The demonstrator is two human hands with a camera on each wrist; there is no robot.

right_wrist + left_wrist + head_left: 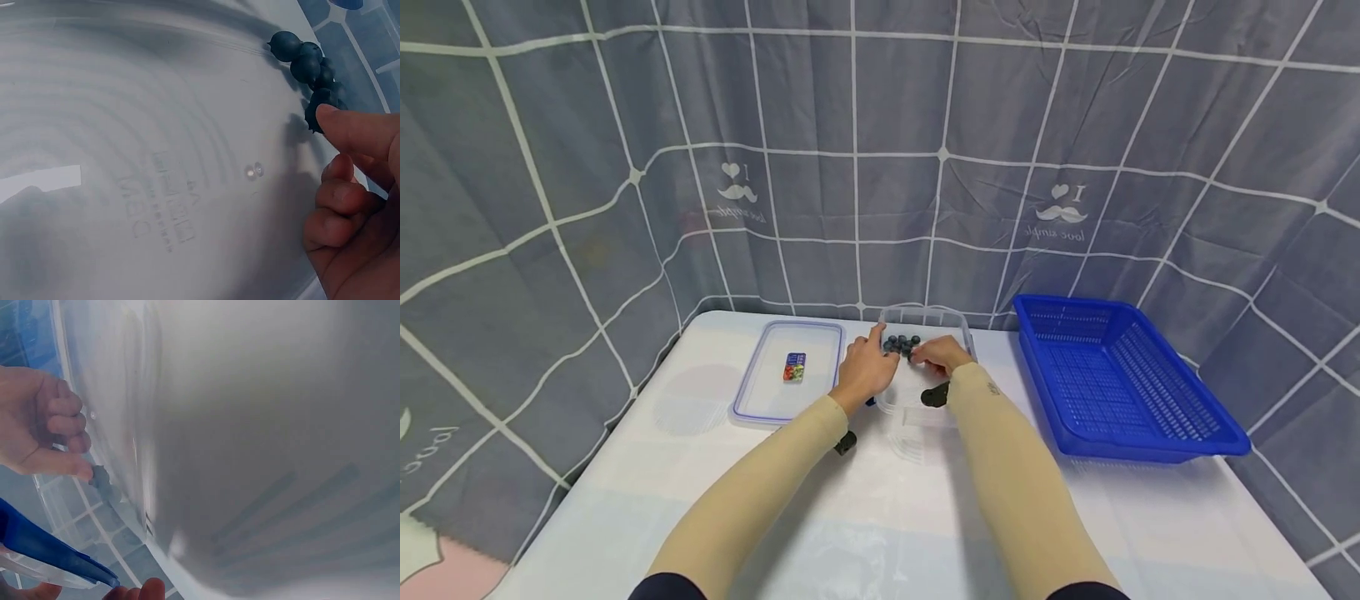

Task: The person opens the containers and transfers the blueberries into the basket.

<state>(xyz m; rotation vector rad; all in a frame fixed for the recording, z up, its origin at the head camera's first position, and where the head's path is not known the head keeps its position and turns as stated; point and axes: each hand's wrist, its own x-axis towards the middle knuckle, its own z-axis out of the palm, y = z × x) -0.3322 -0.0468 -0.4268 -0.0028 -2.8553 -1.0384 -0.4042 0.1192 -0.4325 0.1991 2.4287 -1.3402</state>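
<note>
1. Table (880,517): white top bearing a blue basket (1120,383) at right, with no berries seen in it. A flat clear lid (786,371) lies at left, off its box.
2. Clear container (925,392): stands open between lid and basket. A cluster of blueberries (901,343) sits at its far end; none seen elsewhere, so the berry work looks barely started.
3. Left hand (863,367): rests at the container's left rim, fingers relaxed, grasping nothing.
4. Right hand (942,354): inside the container, forefinger tip touching one blueberry (314,112), other fingers curled; not yet lifted.
</note>
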